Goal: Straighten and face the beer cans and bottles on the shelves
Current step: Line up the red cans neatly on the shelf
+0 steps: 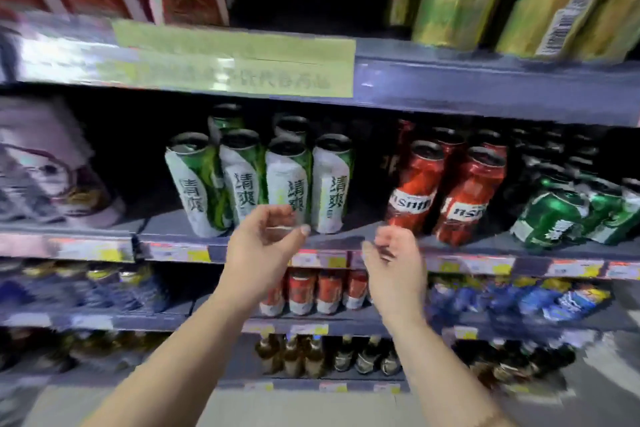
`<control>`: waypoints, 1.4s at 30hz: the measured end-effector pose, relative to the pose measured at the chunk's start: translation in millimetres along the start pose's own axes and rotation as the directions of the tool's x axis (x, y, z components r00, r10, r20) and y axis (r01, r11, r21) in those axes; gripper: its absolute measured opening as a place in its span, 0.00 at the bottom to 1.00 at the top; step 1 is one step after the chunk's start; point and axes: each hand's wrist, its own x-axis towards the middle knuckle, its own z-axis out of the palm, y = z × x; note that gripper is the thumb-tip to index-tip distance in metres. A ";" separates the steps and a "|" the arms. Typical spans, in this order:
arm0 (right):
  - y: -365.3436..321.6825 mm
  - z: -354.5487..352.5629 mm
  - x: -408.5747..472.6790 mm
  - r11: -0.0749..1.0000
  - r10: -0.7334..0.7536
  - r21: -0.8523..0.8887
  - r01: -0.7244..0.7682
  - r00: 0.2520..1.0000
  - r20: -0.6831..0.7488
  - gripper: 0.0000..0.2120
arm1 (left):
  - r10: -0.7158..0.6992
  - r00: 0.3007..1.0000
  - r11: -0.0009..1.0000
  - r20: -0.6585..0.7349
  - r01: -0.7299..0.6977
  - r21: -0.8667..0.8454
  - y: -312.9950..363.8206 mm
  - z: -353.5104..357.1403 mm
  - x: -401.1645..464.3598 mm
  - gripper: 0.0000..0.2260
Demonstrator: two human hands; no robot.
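Middle shelf (pixel 263 236), as I logged it: 4 green-and-white cans (pixel 256 180) fronted, labels outward; 2 red cans (pixel 440 194) leaning, green cans (pixel 550 215) further right askew, both left to do; left hand (pixel 266 239) and right hand (pixel 394 253) loosely curled, empty, just before the shelf edge

Both hands (pixel 266 239) empty before white-green cans (pixel 287 180); fingers (pixel 277 210) curled.

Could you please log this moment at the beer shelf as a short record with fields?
setting: store shelving stocked with drinks
middle shelf, centre: white-and-green cans, front row of four, labels forward
middle shelf, right: red cans, then green cans
left hand: raised before the white-and-green cans, fingers curled, empty
right hand: raised beside it, empty
image quality: motion-blurred
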 end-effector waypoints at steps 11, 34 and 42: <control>-30.7 85.7 -11.9 0.989 -0.001 -0.145 0.014 0.996 0.087 0.21 | -0.004 0.940 0.978 -0.342 0.076 0.196 -49.7 -90.8 65.3 0.40; -25.4 74.8 58.0 0.978 0.111 -0.192 -0.083 0.983 0.143 0.16 | 0.066 0.963 0.959 -0.263 0.012 0.283 -51.3 -94.7 88.4 0.26; -18.4 81.9 81.7 0.991 0.060 -0.134 -0.027 0.968 0.245 0.26 | 0.065 0.963 0.958 -0.262 0.013 0.287 -53.8 -95.1 90.3 0.25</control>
